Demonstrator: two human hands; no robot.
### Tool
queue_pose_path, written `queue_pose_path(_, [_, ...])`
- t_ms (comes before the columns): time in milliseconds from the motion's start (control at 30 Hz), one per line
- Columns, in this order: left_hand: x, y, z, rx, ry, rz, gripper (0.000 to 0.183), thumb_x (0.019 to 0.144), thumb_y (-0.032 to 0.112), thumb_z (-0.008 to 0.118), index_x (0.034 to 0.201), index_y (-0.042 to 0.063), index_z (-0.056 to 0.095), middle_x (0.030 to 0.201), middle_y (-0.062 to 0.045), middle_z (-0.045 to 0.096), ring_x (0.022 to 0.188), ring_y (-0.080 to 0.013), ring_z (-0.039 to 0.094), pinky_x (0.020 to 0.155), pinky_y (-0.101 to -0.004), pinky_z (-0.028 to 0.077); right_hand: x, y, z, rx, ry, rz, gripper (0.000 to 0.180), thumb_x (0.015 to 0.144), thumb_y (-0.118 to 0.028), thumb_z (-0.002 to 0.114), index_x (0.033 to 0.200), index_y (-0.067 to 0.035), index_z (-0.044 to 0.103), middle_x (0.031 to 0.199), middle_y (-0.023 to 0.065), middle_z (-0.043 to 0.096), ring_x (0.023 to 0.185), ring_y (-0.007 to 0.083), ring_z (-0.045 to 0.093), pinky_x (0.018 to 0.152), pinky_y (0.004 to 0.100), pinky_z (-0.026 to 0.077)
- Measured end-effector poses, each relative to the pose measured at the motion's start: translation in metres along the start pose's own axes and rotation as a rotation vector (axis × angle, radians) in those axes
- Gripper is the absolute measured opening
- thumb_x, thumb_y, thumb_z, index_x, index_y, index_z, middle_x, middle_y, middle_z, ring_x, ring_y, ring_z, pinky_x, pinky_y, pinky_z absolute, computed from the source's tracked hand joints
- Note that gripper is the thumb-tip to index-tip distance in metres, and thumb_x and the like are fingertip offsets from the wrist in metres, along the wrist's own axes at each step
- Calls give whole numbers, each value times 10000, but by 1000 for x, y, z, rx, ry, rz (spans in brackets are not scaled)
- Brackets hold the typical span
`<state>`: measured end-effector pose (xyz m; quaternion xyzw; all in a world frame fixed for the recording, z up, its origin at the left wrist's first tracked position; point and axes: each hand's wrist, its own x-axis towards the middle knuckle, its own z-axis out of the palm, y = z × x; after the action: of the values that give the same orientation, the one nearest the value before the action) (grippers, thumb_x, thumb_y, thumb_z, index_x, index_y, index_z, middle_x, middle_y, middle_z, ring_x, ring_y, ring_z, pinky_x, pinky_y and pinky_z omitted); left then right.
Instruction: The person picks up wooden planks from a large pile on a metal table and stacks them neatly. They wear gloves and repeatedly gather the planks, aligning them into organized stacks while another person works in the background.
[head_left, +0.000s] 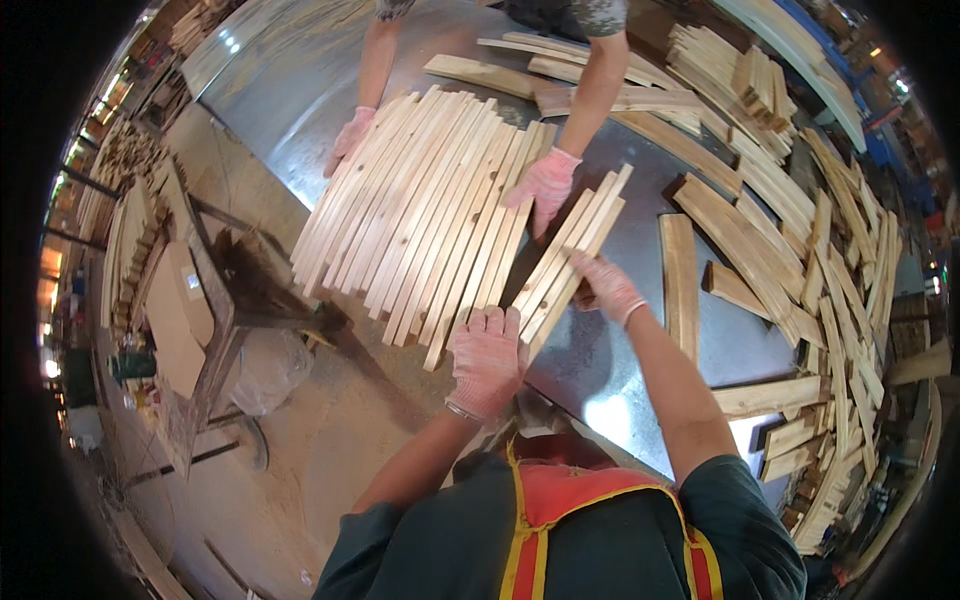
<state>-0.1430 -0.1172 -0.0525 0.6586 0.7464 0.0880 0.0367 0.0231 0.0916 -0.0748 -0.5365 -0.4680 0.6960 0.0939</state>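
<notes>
My right hand, in a pinkish work glove, grips the right side of a small group of light wooden strips. At their near end my left hand, gloved the same way, lies with its fingers over the strip ends; its thumb and grip underneath are hidden. Just left of this group, a broad row of wooden strips lies side by side, with uneven ends jutting past the table edge. Across from me, a co-worker's gloved hands touch this row: one hand at its left side, the other hand at its right.
Under the strips is a metal-topped table. Loose boards and a jumbled wood pile cover its right side. On the left stands a bench with cardboard on it. Plastic wrap hangs near that bench.
</notes>
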Motion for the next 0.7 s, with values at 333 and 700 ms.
queue_pose_path(333, [82,25,-1,-394,-351,-129,973,775,234,841,1605,42,372,1302,-223,593,1151,-379,672,992,-480,544,-24,84,25,930,30,-97,652,1052,-438,663,1564,-78,478,1339,130,664,1191,273,631,1015,420,519])
queue_pose_path(700, [84,-68,63,-912,-261,-213,508,989,240,713,1443,32,616,1356,-172,696,1255,-309,668,1067,-374,518,-32,57,29,422,-275,-123,628,1043,-345,680,1566,-51,494,1371,58,654,1211,164,610,978,305,504])
